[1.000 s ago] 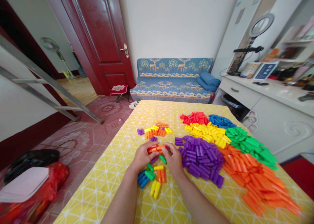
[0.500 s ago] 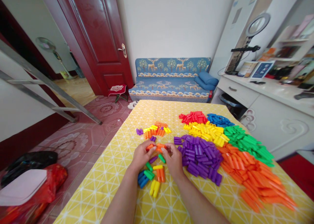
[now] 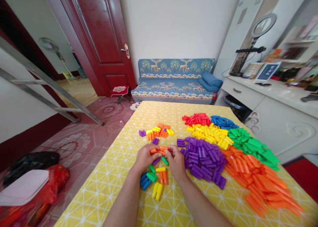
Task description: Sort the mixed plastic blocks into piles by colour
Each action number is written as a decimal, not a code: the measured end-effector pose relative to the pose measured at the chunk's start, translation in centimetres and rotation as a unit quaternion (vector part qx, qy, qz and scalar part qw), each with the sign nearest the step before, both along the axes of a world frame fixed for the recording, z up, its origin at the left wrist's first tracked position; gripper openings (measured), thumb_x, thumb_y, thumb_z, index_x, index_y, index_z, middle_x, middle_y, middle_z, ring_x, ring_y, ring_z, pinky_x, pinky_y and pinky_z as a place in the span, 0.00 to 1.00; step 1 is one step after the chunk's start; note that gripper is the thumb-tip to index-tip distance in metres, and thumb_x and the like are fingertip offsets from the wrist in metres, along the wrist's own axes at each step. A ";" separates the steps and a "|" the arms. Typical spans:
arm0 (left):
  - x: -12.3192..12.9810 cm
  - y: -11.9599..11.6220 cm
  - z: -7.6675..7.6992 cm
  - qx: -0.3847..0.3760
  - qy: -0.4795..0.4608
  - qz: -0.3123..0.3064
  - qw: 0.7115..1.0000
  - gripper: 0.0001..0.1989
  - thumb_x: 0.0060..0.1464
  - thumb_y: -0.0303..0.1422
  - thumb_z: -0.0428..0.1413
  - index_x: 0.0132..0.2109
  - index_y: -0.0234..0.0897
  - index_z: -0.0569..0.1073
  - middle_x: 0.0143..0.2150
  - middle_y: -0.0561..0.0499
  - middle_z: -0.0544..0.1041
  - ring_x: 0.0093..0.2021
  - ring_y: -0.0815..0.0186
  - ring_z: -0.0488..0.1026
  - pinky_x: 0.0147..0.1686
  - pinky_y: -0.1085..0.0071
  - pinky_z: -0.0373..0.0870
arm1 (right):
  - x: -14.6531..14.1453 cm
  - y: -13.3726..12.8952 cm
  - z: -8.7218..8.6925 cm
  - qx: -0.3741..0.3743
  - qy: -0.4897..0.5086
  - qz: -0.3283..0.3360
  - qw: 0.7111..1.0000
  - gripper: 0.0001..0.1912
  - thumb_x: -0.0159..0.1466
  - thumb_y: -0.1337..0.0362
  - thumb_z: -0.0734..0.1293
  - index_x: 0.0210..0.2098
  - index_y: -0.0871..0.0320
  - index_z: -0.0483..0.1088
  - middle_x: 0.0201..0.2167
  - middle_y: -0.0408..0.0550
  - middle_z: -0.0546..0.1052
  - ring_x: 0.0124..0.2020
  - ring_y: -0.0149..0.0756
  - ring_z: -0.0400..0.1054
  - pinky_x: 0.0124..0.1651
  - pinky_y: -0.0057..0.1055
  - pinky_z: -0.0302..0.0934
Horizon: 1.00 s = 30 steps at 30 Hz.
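My left hand is closed on a short orange plastic building piece shaped like a tube. Pinched in my right hand is another orange building piece. The two pieces meet, or nearly so, just above the table; fingers hide parts of both. Beneath my hands lie a green piece and a purple piece. Closer to me are blue pieces, a green pair, an orange pair with a yellow piece at its end, and a yellow pair.
Beyond my hands sits a small cluster of orange, yellow and purple pieces. On the right are heaps of purple, yellow, red, blue, green and orange pieces. A yellow patterned cloth covers the table.
The orange pieces in my two hands have come closer together, narrowing the gap between them. The view has shifted slightly; the heaps look unchanged.
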<state>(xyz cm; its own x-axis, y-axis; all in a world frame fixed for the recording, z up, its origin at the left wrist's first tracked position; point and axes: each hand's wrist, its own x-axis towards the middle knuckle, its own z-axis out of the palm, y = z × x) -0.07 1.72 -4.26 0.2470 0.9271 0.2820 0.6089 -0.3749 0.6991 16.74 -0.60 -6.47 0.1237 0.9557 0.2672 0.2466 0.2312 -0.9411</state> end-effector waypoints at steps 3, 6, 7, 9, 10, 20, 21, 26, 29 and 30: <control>0.0 0.0 -0.1 -0.002 0.011 0.014 1.000 0.09 0.49 0.40 0.62 0.36 0.42 0.77 0.38 0.53 0.79 0.41 0.62 0.74 0.43 0.69 0.67 | 0.0 0.0 0.1 0.000 -0.020 0.001 1.000 0.10 0.63 0.59 0.62 0.40 0.58 0.68 0.35 0.48 0.77 0.36 0.37 0.71 0.39 0.30 0.64; -0.1 0.0 -0.3 -0.005 0.021 0.015 1.000 0.09 0.48 0.40 0.63 0.35 0.42 0.77 0.37 0.53 0.79 0.39 0.63 0.74 0.42 0.70 0.68 | 0.0 0.0 0.3 0.000 -0.045 0.004 0.999 0.11 0.62 0.59 0.62 0.41 0.58 0.68 0.36 0.48 0.77 0.36 0.37 0.72 0.39 0.31 0.64; -0.1 0.0 -0.3 -0.005 0.024 0.016 1.000 0.10 0.48 0.40 0.63 0.36 0.42 0.77 0.37 0.53 0.79 0.39 0.62 0.74 0.42 0.69 0.68 | 0.0 0.0 0.3 0.002 -0.051 0.005 0.999 0.11 0.62 0.59 0.62 0.42 0.58 0.69 0.37 0.48 0.77 0.37 0.37 0.72 0.40 0.31 0.65; -0.1 0.0 -0.4 -0.004 0.024 0.021 0.999 0.14 0.46 0.40 0.64 0.41 0.43 0.77 0.40 0.52 0.79 0.41 0.61 0.75 0.43 0.69 0.68 | 0.0 0.0 0.2 0.009 -0.057 0.007 0.998 0.12 0.63 0.60 0.61 0.43 0.57 0.69 0.39 0.49 0.78 0.39 0.38 0.72 0.41 0.32 0.65; -0.1 0.0 -0.4 -0.004 0.023 0.023 0.999 0.18 0.46 0.40 0.64 0.45 0.44 0.76 0.42 0.51 0.79 0.43 0.60 0.75 0.44 0.68 0.68 | 0.0 0.0 0.2 0.012 -0.057 0.007 0.998 0.12 0.63 0.61 0.60 0.44 0.57 0.69 0.40 0.49 0.78 0.40 0.38 0.72 0.42 0.32 0.65; 0.2 -0.3 1.3 0.010 0.025 -0.064 0.998 0.13 0.56 0.42 0.56 0.43 0.43 0.79 0.41 0.49 0.78 0.43 0.61 0.73 0.45 0.68 0.67 | 0.1 -0.1 0.3 0.042 -0.044 0.014 0.998 0.13 0.63 0.65 0.59 0.44 0.57 0.70 0.42 0.49 0.77 0.44 0.39 0.71 0.47 0.34 0.64; 0.3 -0.3 1.3 0.010 0.021 -0.062 0.998 0.12 0.56 0.41 0.56 0.43 0.43 0.79 0.41 0.49 0.78 0.43 0.61 0.73 0.46 0.68 0.67 | 0.1 0.0 0.3 0.048 -0.039 0.003 0.998 0.13 0.63 0.65 0.59 0.44 0.57 0.70 0.42 0.49 0.77 0.44 0.39 0.71 0.48 0.35 0.64; 0.2 -0.3 0.8 0.014 0.022 -0.038 0.999 0.09 0.56 0.37 0.56 0.43 0.45 0.79 0.41 0.50 0.78 0.43 0.62 0.73 0.45 0.69 0.67 | 0.2 0.1 0.1 0.027 -0.005 -0.022 0.999 0.16 0.63 0.65 0.58 0.48 0.57 0.70 0.43 0.50 0.77 0.41 0.39 0.72 0.44 0.34 0.66; 0.2 -0.2 0.5 0.013 0.024 -0.021 0.999 0.09 0.56 0.36 0.56 0.43 0.44 0.79 0.41 0.50 0.79 0.43 0.61 0.74 0.44 0.69 0.67 | 0.1 0.0 0.0 0.017 0.005 0.007 1.000 0.16 0.63 0.64 0.58 0.48 0.57 0.69 0.42 0.50 0.77 0.35 0.36 0.72 0.39 0.32 0.67; 0.2 -0.2 0.4 0.012 0.025 -0.017 0.999 0.09 0.56 0.36 0.56 0.43 0.44 0.78 0.41 0.50 0.79 0.43 0.61 0.74 0.45 0.69 0.67 | 0.1 -0.1 0.1 0.017 0.005 0.012 1.000 0.15 0.63 0.65 0.58 0.48 0.57 0.69 0.42 0.50 0.77 0.34 0.35 0.72 0.39 0.32 0.67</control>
